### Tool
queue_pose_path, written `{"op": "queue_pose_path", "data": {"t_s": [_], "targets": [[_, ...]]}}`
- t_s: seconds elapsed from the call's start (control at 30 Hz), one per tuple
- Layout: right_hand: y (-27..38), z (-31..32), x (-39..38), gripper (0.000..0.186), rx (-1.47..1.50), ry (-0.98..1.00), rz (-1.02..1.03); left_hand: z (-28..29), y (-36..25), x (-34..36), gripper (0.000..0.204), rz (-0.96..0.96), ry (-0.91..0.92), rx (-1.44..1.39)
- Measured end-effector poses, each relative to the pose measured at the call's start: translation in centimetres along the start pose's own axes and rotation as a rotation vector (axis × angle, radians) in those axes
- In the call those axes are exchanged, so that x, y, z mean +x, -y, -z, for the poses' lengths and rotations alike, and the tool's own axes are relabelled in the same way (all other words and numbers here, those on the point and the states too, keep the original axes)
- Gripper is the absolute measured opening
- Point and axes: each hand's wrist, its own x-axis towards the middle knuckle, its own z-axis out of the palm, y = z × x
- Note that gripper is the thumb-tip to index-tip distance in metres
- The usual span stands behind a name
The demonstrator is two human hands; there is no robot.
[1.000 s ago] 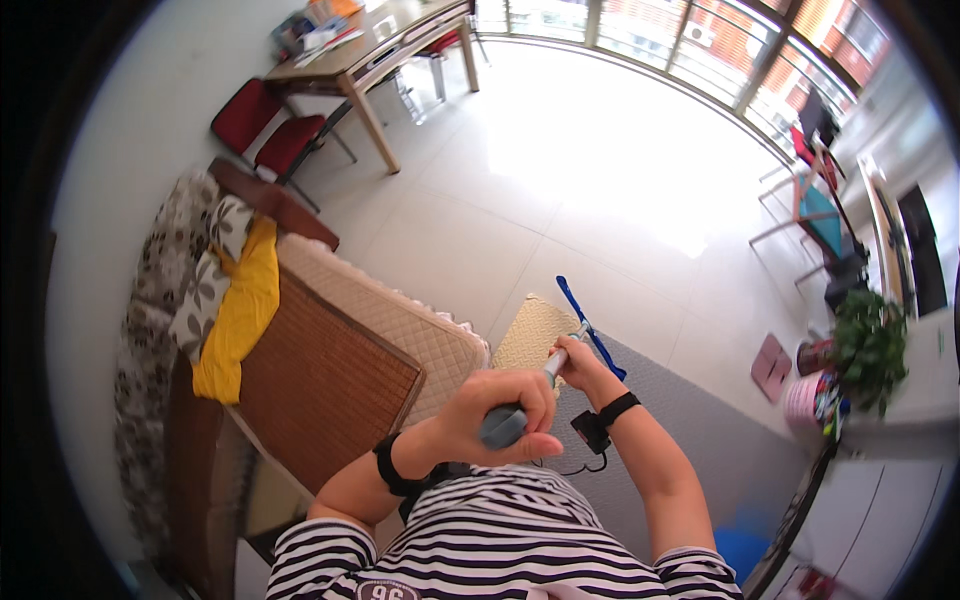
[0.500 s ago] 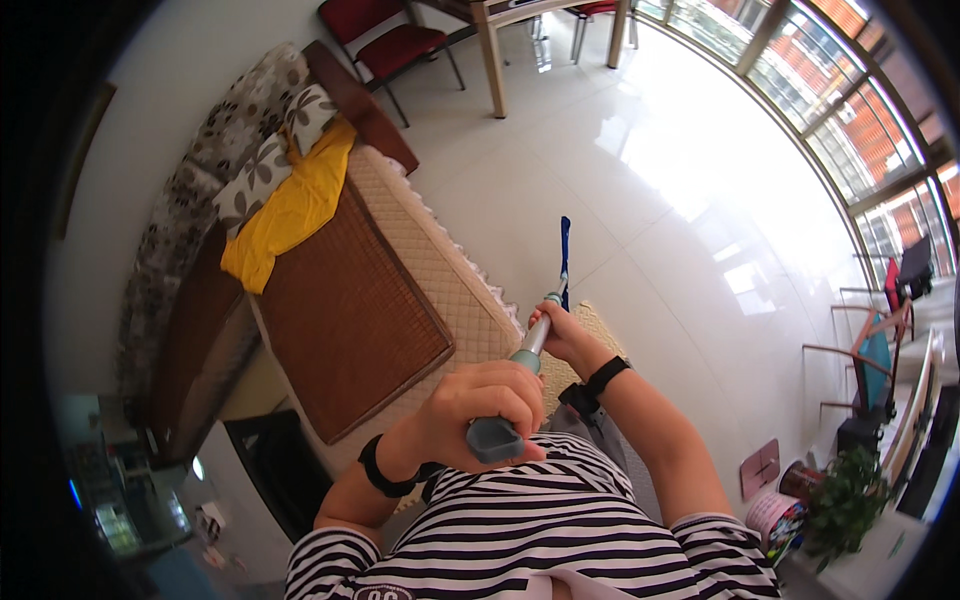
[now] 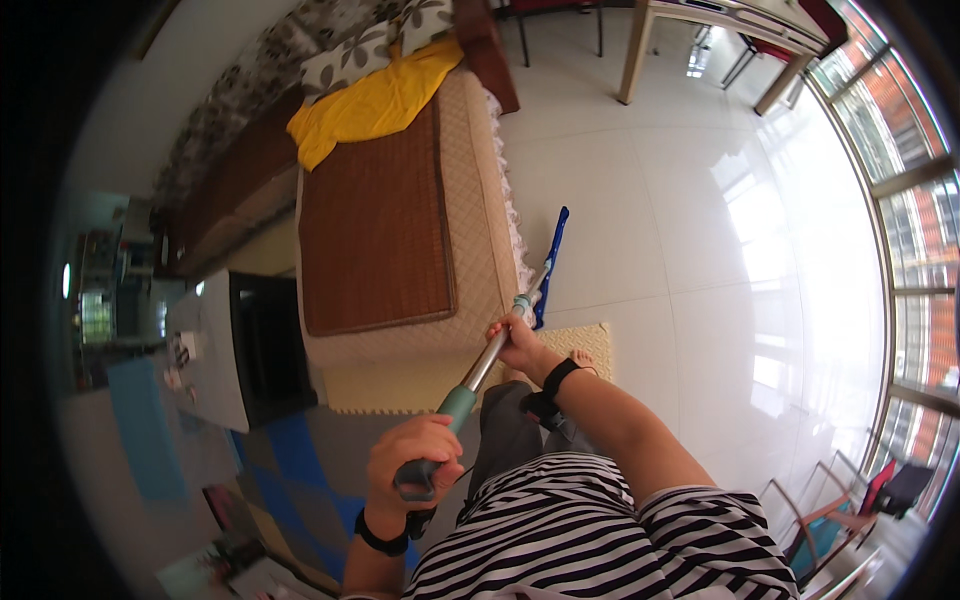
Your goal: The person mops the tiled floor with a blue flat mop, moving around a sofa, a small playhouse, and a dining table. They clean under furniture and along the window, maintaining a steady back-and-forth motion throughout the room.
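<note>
A flat mop is in both my hands, its pole (image 3: pixel 486 362) slanting from lower left up to the right. My left hand (image 3: pixel 412 450) is wrapped round the grey-green grip at the top end. Farther down, my right hand (image 3: pixel 516 348) closes round the silver pole, just below a pale green collar. The long, narrow blue mop head (image 3: pixel 556 250) lies on the shiny tiled floor. It sits right beside the frilled edge of the quilted beige bed cover (image 3: pixel 480 180). Black bands circle both wrists.
A brown mat (image 3: pixel 380 230) and a yellow cloth (image 3: pixel 370 108) lie on the bed. A cream foam mat (image 3: pixel 597 345) borders its foot, near my bare foot. A dark-fronted cabinet (image 3: pixel 268 345) stands left, a table (image 3: pixel 640 50) at the far side, chairs (image 3: pixel 800 525) lower right.
My left hand has moved left and lower with the grip, so the pole slants more. The mop head is now nearer the bed's frilled edge. My view has turned.
</note>
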Motion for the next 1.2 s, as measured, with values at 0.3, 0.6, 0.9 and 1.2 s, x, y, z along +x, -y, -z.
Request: {"op": "queue_pose_path", "data": {"t_s": [0.3, 0.6, 0.9, 1.2], "targets": [[2.6, 6.4, 0.0, 0.011, -0.414, -0.047, -0.190, -7.4, -0.2, -4.7, 0.027, 0.149, 0.075, 0.205], [8.8, 12.3, -4.1, 0.013, -0.429, -0.377, -0.003, -10.7, 2.0, -10.6, 0.025, 0.237, -0.101, 0.065], [14.8, 17.9, -7.2, 0.010, -0.680, -0.522, 0.147, -20.4, 1.2, -16.8, 0.016, 0.273, -0.324, -0.102], [8.9, 14.6, -10.3, 0.012, -0.674, -0.386, -0.059, -24.5, -5.2, -19.6, 0.020, 0.208, -0.476, 0.225]]}}
